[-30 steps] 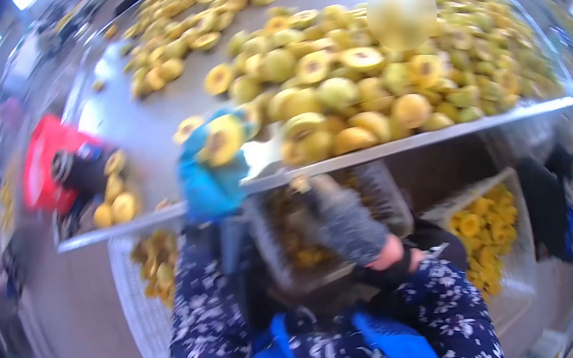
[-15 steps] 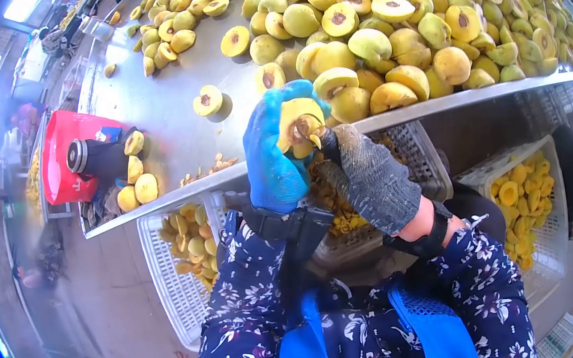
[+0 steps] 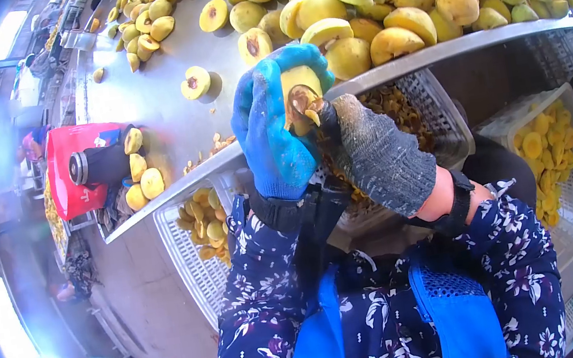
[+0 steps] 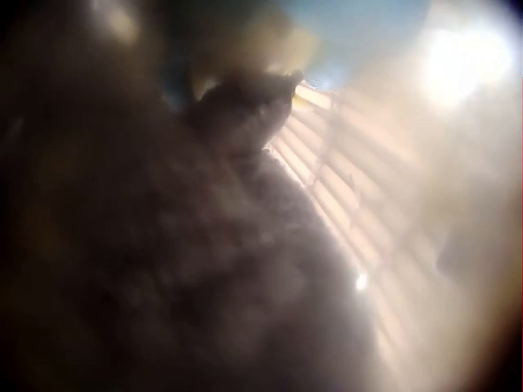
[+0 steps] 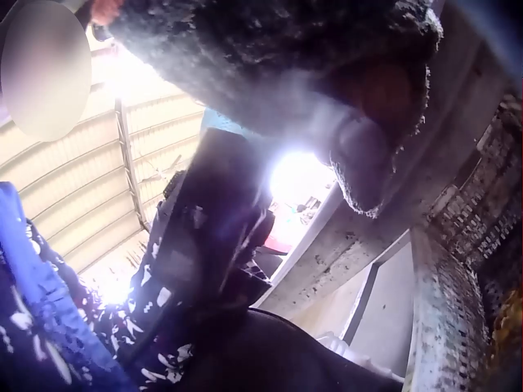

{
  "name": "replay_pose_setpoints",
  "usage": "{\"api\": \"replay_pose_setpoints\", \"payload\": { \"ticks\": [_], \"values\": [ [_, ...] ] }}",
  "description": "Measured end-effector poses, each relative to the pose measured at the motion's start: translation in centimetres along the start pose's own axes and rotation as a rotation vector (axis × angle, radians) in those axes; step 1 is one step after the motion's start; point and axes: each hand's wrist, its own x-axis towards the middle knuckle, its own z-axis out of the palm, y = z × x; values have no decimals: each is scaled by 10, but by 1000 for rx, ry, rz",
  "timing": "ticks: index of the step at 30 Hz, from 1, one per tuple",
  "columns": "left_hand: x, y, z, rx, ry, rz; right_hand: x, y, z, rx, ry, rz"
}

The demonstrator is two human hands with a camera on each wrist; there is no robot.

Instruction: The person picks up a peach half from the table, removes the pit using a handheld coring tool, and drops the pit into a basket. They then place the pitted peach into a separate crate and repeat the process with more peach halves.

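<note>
My left hand [image 3: 275, 125], in a blue glove, cups a yellow peach half [image 3: 302, 83] with its cut face turned up toward me. In that face the brown pit hollow [image 3: 302, 97] shows, with a loose strip of flesh at its edge. My right hand [image 3: 385, 150], in a grey knit glove, is curled with its fingertips right at the hollow. It grips a small dark tool [image 3: 327, 116], mostly hidden by the fist. The left wrist view is dark and blurred. In the right wrist view the grey glove [image 5: 286, 57] fills the top.
Many peach halves [image 3: 412, 29] are heaped on the metal table [image 3: 168, 115], whose raised edge runs before me. White crates stand below: one with halves [image 3: 205, 223], one with scraps [image 3: 394, 109], one with yellow pieces [image 3: 545, 142]. A red bag [image 3: 72, 165] and dark flask [image 3: 104, 160] lie left.
The left hand has brought the peach half from the table edge to the right hand. The right hand has risen from over the crate to the pit hollow. The head view has shifted.
</note>
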Motion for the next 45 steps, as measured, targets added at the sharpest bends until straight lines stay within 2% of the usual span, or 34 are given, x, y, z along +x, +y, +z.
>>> {"api": "replay_pose_setpoints", "payload": {
  "ticks": [3,6,8,11,12,13,14,15,16,22,25,27,28,30,34,36,38,39,40,42,43,44,45],
  "values": [
    [-2,2,-2,144,-75,42,-6,-5,-4,59,-60,54],
    [-1,4,-4,86,-144,27,-10,-4,-1,90,-44,48],
    [0,6,-3,206,-170,43,-13,-5,-5,87,-95,97],
    [-1,13,-5,175,-204,-27,-14,-12,-16,109,-184,165],
    [0,15,-7,135,-275,-107,-16,-13,-18,105,-237,214],
    [1,17,-10,92,-344,-187,-18,-8,-16,102,-248,215],
    [0,16,-11,79,-325,-189,-23,0,-13,141,-238,131],
    [3,17,-13,108,-389,-234,-24,2,-12,188,-216,43],
    [5,18,-14,138,-453,-280,-25,2,-13,188,-226,45],
    [4,14,-18,146,-507,-304,-26,7,-14,188,-308,63],
    [1,11,-19,147,-464,-319,-22,7,-22,315,-397,58],
    [0,8,-19,131,-450,-299,-17,-2,-32,716,-583,274],
    [-1,7,-19,118,-437,-278,-16,-3,-39,711,-586,272],
    [-1,12,-14,92,-441,-278,-16,-3,-51,1197,-903,562],
    [-4,15,-7,47,-444,-263,-18,-6,-48,1268,-876,554],
    [-5,16,-5,3,-435,-302,-16,-14,-56,1215,-858,575],
    [-5,13,-3,-71,-340,-338,-14,-15,-56,992,-799,491],
    [-4,12,-2,-86,-299,-350,-18,-12,-45,813,-648,386],
    [-4,12,-3,-87,-301,-338,-20,-2,-32,804,-650,377],
    [-5,13,-5,-83,-264,-396,-21,9,-16,160,-162,-282],
    [-7,14,-3,-35,-248,-349,-24,8,-20,133,-183,-204],
    [-7,16,-2,-35,-248,-339,-24,5,-24,131,-183,-214],
    [-7,17,-1,-48,-251,-349,-23,-1,-30,-32,-232,-126]
  ]
}}
